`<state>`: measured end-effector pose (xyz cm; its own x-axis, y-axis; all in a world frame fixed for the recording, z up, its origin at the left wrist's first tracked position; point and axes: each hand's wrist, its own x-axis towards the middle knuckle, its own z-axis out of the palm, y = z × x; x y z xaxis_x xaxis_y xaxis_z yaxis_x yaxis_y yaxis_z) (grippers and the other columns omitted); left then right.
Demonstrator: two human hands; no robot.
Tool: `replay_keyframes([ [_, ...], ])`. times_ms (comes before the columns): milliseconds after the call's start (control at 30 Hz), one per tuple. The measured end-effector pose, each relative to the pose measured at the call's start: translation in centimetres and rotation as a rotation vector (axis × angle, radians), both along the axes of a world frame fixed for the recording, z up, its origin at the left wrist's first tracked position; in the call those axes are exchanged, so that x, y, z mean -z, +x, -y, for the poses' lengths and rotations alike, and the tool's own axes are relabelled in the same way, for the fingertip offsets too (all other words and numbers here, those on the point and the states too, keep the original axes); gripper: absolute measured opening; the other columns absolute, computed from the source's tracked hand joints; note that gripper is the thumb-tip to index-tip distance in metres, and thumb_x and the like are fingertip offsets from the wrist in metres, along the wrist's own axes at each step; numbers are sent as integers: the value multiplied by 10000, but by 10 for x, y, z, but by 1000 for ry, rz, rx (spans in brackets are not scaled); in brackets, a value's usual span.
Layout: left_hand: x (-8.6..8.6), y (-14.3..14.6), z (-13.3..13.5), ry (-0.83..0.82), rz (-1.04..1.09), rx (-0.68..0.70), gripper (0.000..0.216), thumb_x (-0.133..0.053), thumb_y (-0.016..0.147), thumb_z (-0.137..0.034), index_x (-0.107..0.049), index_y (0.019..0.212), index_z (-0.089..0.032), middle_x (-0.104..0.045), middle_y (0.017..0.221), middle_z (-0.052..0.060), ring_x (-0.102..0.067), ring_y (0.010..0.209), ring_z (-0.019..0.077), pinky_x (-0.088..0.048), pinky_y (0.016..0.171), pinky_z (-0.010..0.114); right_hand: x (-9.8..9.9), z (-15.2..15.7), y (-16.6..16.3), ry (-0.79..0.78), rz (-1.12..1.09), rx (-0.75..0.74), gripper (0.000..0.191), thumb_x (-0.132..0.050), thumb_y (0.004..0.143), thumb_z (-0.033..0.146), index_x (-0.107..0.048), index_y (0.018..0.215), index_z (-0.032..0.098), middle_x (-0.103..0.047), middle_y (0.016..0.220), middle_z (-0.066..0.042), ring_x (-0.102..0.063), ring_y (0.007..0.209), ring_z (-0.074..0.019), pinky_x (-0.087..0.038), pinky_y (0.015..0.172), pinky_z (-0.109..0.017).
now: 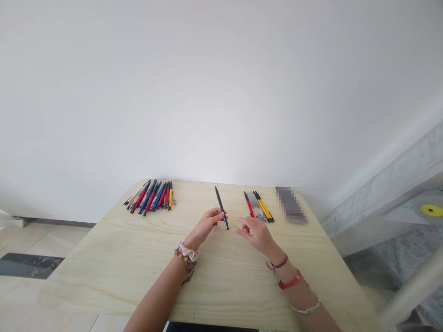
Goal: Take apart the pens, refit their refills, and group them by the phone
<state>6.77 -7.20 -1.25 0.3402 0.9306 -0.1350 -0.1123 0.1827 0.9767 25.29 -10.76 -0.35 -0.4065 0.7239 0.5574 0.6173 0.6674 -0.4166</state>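
A black pen (219, 202) is pinched near its lower end by my left hand (208, 222), above the middle of the table. It tilts with its tip toward the wall. My right hand (255, 232) hovers just to the right of the pen, apart from it, thumb and index finger spread with nothing between them. Behind the right hand lies a row of pens: a red pen (249, 204), several clear pens (257, 208) and yellow pens (264, 207). At the far left a pile of mixed pens (152, 196) in red, blue, black, clear and yellow rests on the table.
The light wooden table (121, 258) stands against a white wall (221, 92). A blurred-out flat dark object (292, 206) lies near its back right corner. A dark edge (211, 327) shows at the table's front. To the right is a round thing with a yellow centre (431, 210).
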Motion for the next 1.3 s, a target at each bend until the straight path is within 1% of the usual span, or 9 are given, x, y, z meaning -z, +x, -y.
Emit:
replay_keyframes([
  [67,0,1,1,-86,75,28,266,-584,652,-334,-519,834,-150,-616,756,32,-533,676,102,-262,512,192,2,2,-5,43,81,-74,246,-517,762,325,-570,944,169,-542,577,-4,-481,518,-112,-407,521,-233],
  [167,-3,3,4,-141,142,85,274,-615,631,-314,-488,820,-162,-614,738,21,-532,666,94,-245,501,188,5,3,-10,73,92,-133,178,-495,785,273,-587,897,169,-581,631,-23,-512,573,-118,-413,545,-230],
  [300,-8,5,8,-146,180,125,243,-613,640,-334,-490,748,-154,-591,723,6,-519,658,79,-241,489,177,6,3,-11,61,52,-148,146,-473,800,233,-596,846,170,-598,665,-31,-535,614,-121,-427,570,-231],
  [500,-5,3,5,-190,227,103,232,-665,597,-294,-520,658,-123,-529,599,-20,-474,562,52,-252,474,169,1,6,-15,54,23,-189,203,-404,833,212,-574,936,173,-610,707,-38,-541,633,-123,-438,578,-239],
  [767,1,-4,3,-329,307,152,248,-709,542,-258,-531,651,-125,-575,620,10,-516,585,76,-270,473,167,-2,5,-12,0,-50,-194,286,-310,847,136,-564,968,191,-542,654,-17,-501,566,-99,-435,542,-217],
  [900,-4,-6,3,-312,266,194,250,-665,597,-323,-538,706,-137,-584,632,9,-524,598,79,-264,473,165,-5,6,-11,-33,-85,-261,249,-342,846,162,-552,976,189,-552,683,-19,-524,614,-98,-447,579,-212],
  [1000,-6,-5,4,-286,230,181,281,-609,638,-400,-537,684,-133,-578,617,7,-510,576,72,-251,467,169,-3,8,-13,-34,-73,-248,211,-386,836,193,-559,956,178,-567,690,-26,-532,623,-104,-449,585,-217],
  [1200,-2,0,5,-231,197,138,266,-626,622,-375,-529,656,-129,-549,595,-14,-467,541,55,-254,476,174,3,8,-17,-57,-30,-203,204,-387,832,187,-570,922,186,-585,702,-30,-545,646,-115,-456,607,-232],
  [1300,-1,-2,2,-210,139,116,272,-613,629,-387,-530,643,-128,-553,585,-10,-463,532,58,-251,476,178,2,8,-17,-86,-41,-220,199,-396,829,196,-564,934,185,-591,736,-37,-552,668,-117,-460,619,-233],
])
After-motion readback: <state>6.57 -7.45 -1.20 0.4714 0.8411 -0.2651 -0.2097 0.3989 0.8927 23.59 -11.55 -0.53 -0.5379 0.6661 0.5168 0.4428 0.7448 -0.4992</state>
